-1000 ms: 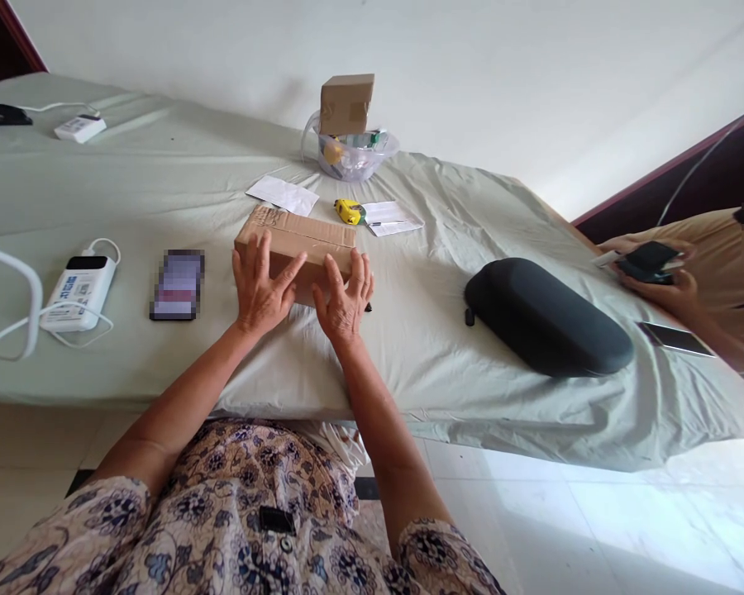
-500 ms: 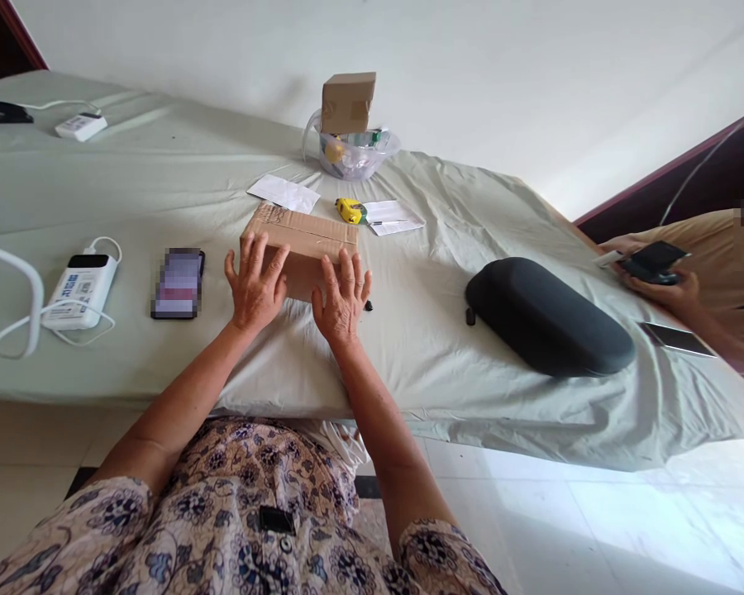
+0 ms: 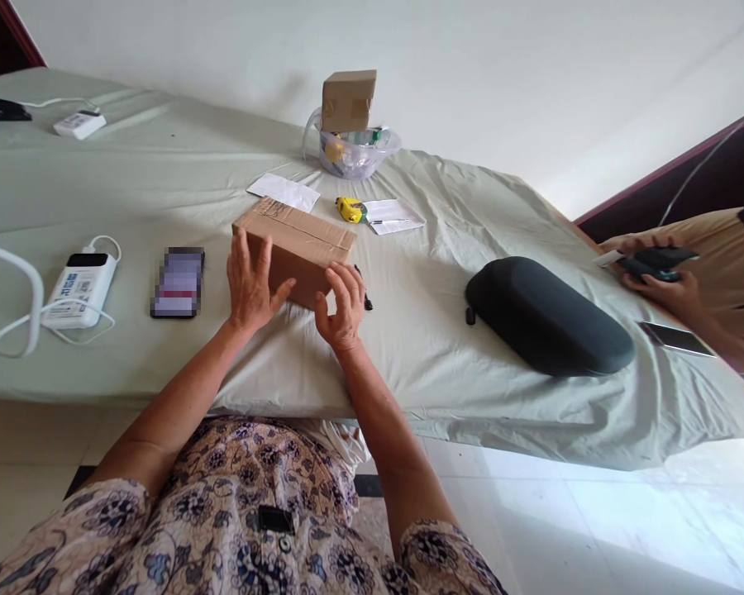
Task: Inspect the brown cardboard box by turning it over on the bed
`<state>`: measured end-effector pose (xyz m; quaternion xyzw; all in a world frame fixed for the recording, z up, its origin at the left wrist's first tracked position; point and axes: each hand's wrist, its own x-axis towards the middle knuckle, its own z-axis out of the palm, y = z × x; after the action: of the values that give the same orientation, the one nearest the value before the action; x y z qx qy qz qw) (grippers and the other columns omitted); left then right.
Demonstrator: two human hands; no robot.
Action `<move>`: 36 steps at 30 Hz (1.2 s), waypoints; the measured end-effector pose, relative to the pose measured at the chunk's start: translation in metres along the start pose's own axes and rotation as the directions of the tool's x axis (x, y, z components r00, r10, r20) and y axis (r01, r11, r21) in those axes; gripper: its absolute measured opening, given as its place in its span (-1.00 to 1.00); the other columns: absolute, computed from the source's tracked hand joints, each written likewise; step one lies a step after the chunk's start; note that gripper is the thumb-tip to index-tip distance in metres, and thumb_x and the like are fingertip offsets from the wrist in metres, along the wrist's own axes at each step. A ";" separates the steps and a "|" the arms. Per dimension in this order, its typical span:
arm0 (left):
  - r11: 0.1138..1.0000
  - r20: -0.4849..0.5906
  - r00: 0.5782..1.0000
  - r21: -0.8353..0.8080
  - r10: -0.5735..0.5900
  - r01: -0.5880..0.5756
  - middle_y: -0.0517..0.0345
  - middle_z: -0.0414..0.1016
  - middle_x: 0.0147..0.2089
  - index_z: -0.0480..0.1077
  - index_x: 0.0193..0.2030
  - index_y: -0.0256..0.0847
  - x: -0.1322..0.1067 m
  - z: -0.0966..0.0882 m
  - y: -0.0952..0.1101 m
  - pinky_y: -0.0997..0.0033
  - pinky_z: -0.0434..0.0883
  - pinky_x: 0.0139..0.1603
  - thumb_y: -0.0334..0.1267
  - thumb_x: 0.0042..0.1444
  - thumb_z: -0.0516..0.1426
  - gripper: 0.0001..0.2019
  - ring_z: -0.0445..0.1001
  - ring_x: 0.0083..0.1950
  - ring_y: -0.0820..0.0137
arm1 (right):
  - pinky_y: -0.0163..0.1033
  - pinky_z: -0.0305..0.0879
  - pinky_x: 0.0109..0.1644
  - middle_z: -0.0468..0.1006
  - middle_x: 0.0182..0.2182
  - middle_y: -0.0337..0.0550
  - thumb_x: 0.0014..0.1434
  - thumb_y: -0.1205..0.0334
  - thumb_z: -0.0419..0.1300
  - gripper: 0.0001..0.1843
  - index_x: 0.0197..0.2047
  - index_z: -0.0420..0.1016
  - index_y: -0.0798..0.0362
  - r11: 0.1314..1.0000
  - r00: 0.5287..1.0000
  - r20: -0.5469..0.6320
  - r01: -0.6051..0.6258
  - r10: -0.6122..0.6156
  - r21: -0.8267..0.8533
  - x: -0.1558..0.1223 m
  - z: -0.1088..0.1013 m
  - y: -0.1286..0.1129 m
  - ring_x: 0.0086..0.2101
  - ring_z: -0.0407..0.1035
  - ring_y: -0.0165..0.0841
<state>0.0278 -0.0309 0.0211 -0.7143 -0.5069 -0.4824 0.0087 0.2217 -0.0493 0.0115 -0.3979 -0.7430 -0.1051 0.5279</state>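
Observation:
A closed brown cardboard box (image 3: 298, 260) stands on the cloth in front of me, held between both hands. My left hand (image 3: 249, 281) presses against its left end and front face, the fingers spread and the thumb pointing right. At the right front corner, my right hand (image 3: 341, 306) has its fingers bent around the edge. A small black item (image 3: 367, 302) lies just beyond the right hand, partly hidden. Behind the box are a white paper (image 3: 285, 192) and a yellow tape measure (image 3: 348, 209).
A phone (image 3: 178, 283) and a white power bank (image 3: 82, 291) lie left. A plastic basket (image 3: 353, 165) holding another box (image 3: 349, 101) stands behind. To the right sits a black case (image 3: 549, 318); past it, another person's hands (image 3: 675, 289) hold a dark device.
The box has shifted slightly left and turned, uncovering more of the black item at its right. My right fingers have bent around the corner; my left hand moved down the front face.

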 end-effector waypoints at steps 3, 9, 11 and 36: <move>0.991 0.053 0.992 -0.063 0.118 -0.115 -0.09 -0.38 0.64 0.15 0.46 -0.09 -0.005 0.007 0.001 -0.30 -0.04 0.51 0.36 0.17 0.06 -0.16 -0.25 0.61 -0.20 | 0.23 0.37 0.33 0.50 0.17 0.02 0.36 0.22 -0.03 -0.53 0.31 0.27 -0.10 0.986 0.989 0.014 0.144 -0.146 0.086 -0.001 0.004 -0.012 0.31 0.31 -0.14; 0.976 0.054 0.983 -0.140 0.173 -0.164 -0.20 -0.27 0.62 0.13 0.43 -0.12 -0.008 0.011 0.003 -0.10 0.24 0.44 0.31 0.21 0.07 -0.21 -0.08 0.60 -0.09 | 0.12 0.32 0.36 0.54 0.18 -0.02 0.37 0.12 0.00 -0.54 0.29 0.36 -0.08 0.972 0.958 0.168 0.225 -0.233 0.065 -0.002 0.005 -0.018 0.32 0.32 -0.18; 0.978 0.045 0.986 -0.148 0.158 -0.150 -0.20 -0.20 0.61 0.15 0.41 -0.12 -0.008 0.011 0.005 -0.01 0.33 0.39 0.25 0.27 0.04 -0.29 0.00 0.58 -0.04 | 0.08 0.23 0.41 0.56 0.18 -0.05 0.38 0.11 0.01 -0.55 0.28 0.39 -0.08 0.976 0.960 0.190 0.216 -0.207 -0.025 -0.002 0.003 -0.017 0.32 0.32 -0.21; 0.942 0.148 0.988 -0.337 0.042 0.011 -0.13 0.32 0.42 0.25 0.38 -0.14 0.001 -0.012 0.000 0.10 0.31 0.43 0.08 0.39 -0.03 -0.46 0.28 0.46 0.19 | -0.21 0.44 -0.22 0.54 -0.39 -0.16 0.32 -0.31 -0.04 -0.43 -0.27 0.46 0.03 0.825 0.857 0.027 -0.502 0.514 0.259 0.000 0.002 0.020 -0.37 0.45 -0.37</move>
<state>0.0197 -0.0362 0.0282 -0.7442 -0.4107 -0.5055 -0.1484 0.2345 -0.0352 0.0058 -0.5069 -0.6056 0.1276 0.6000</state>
